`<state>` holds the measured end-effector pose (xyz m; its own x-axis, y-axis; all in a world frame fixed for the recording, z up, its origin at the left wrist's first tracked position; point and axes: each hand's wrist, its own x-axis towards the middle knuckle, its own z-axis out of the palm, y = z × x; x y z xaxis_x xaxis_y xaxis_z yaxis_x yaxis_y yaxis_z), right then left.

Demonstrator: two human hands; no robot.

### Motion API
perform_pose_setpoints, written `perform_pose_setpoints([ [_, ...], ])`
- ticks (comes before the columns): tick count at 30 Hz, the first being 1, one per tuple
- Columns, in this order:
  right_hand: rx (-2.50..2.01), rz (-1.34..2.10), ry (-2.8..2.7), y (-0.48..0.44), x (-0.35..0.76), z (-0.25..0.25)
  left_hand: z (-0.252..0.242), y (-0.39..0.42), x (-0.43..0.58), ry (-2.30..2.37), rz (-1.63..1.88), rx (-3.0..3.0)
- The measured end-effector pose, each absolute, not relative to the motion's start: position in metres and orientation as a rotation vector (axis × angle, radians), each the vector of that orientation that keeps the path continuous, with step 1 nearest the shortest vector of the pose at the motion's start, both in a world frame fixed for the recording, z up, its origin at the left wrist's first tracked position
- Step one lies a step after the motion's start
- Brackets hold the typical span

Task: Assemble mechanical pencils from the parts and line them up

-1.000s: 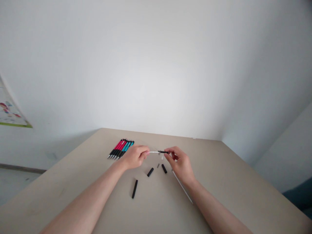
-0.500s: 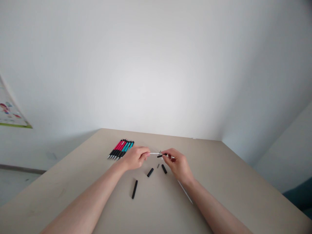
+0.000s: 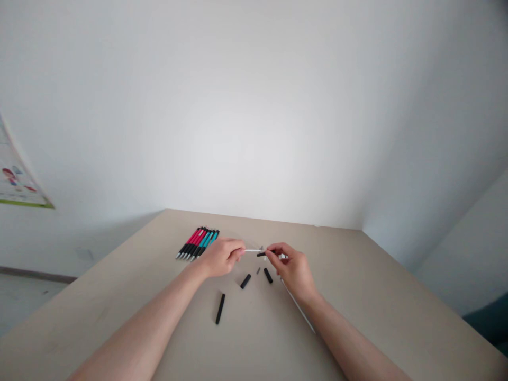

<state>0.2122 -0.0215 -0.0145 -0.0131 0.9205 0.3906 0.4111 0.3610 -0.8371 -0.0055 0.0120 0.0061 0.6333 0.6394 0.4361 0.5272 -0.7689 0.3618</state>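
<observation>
My left hand (image 3: 221, 258) is closed on a thin white pen refill (image 3: 252, 250), whose free end points right. Facing it, my right hand (image 3: 294, 269) pinches a small black pen part (image 3: 261, 254) between thumb and fingertips. The refill's end lies close to this part; I cannot tell whether they touch. Small pale bits lie beside the fingertips, too tiny to name. Below the hands, a short black tube (image 3: 245, 281), another black tube (image 3: 268, 275) and a tiny grey piece (image 3: 258, 270) rest on the table.
Several red and turquoise pens (image 3: 197, 243) lie in a row left of my left hand. A longer black barrel (image 3: 220, 309) is nearer to me. Beside my right wrist lies a thin white rod (image 3: 299, 308). Behind the table (image 3: 333, 254) stands a white wall.
My right hand has shifted very slightly, and more of the white rod by its wrist shows. Both hands keep their hold, with the refill and the black part in nearly the same place.
</observation>
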Motion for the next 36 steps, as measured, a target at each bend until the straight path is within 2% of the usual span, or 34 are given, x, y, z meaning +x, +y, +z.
perform_pose_setpoints([
  [9, -1.207, 0.575, -1.735, -0.020, 0.211, -0.015, 0.008, 0.011, -0.005, 0.952, 0.842, 2.655],
  [16, -1.260, 0.674, -1.783, -0.024, 0.212, -0.011, 0.007, 0.012, -0.005, 0.931, 0.844, 2.667],
  [24, -1.145, 0.265, -1.970, -0.026, 0.214, 0.000, 0.006, 0.010, -0.005, 0.892, 0.815, 2.714],
  [36, -1.110, 0.258, -2.078, -0.026, 0.210, -0.001, 0.005, 0.008, 0.001, 0.934, 0.684, 2.849],
])
